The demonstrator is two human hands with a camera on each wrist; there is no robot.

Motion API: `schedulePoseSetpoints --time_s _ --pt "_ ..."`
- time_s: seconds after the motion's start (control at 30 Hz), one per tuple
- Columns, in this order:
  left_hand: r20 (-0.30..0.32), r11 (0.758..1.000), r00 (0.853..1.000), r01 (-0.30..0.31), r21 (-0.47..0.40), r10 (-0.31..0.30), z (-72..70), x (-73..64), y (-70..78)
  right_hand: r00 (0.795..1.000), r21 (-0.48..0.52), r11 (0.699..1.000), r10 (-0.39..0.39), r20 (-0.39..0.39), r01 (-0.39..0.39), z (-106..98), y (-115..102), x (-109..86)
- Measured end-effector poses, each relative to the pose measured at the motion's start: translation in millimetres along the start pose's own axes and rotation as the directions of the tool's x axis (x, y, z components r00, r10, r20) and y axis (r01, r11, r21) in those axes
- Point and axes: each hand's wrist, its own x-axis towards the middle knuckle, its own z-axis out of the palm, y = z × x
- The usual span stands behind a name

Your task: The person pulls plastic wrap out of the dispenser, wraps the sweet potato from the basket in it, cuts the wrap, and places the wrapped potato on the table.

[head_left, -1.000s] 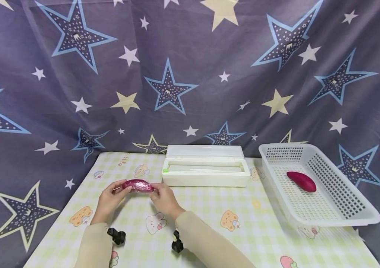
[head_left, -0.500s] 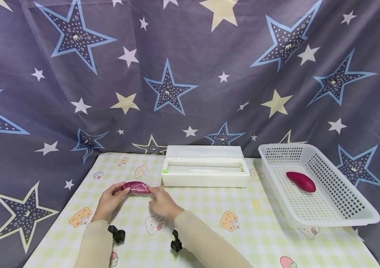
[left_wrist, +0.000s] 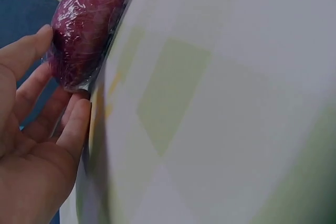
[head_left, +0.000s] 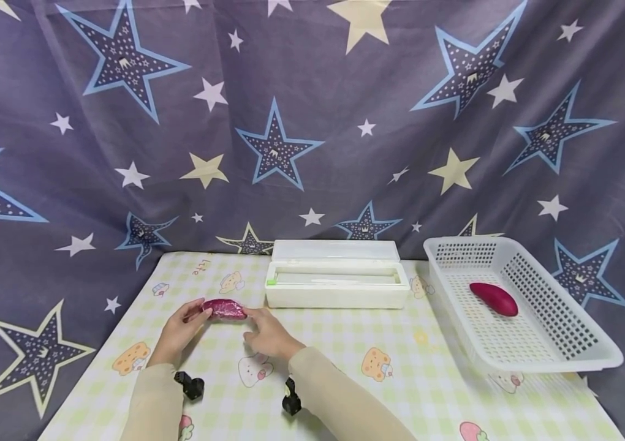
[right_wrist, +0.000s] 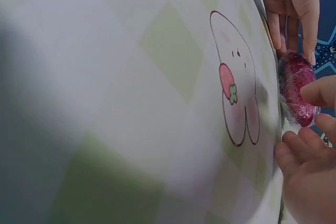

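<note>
A magenta sweet potato (head_left: pixel 225 309) in shiny, crinkled cling film lies lengthwise between my hands, at the left of the table. My left hand (head_left: pixel 179 332) holds its left end, the thumb on one side and the fingers round the other; the left wrist view shows the film (left_wrist: pixel 86 30) bunched at that end. At the right end, my right hand (head_left: pixel 271 334) has thumb and forefinger against the wrapped tip, its other fingers curled below. In the right wrist view a thumb or finger overlaps the film-covered sweet potato (right_wrist: pixel 298 85).
Behind my hands stands a white cling film box (head_left: pixel 337 298), its lid raised and a roll (head_left: pixel 337 278) inside. To the right, a white perforated basket (head_left: pixel 583 331) holds an unwrapped sweet potato (head_left: pixel 494 299). A checked cloth (head_left: pixel 345 392) covers the table; a star-patterned curtain (head_left: pixel 312 73) hangs behind.
My right hand has shifted slightly left, from holding the film beyond the right tip to fingers against the tip. The left hand keeps its hold; the box and basket have not moved.
</note>
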Motion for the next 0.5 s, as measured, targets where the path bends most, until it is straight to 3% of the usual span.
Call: schedulePoseSetpoints --time_s 0.23,0.5 --pt "0.03 1.0 0.999 -0.03 -0.001 0.03 -7.6 -5.1 5.7 1.0 0.063 0.998 -0.014 -0.025 0.016 -5 -1 -4.7" --pt "0.007 0.983 0.988 -0.152 0.1 0.152 -11.9 -16.1 22.9 0.992 0.091 0.992 -0.079 -0.097 0.087 -21 4 -11.4"
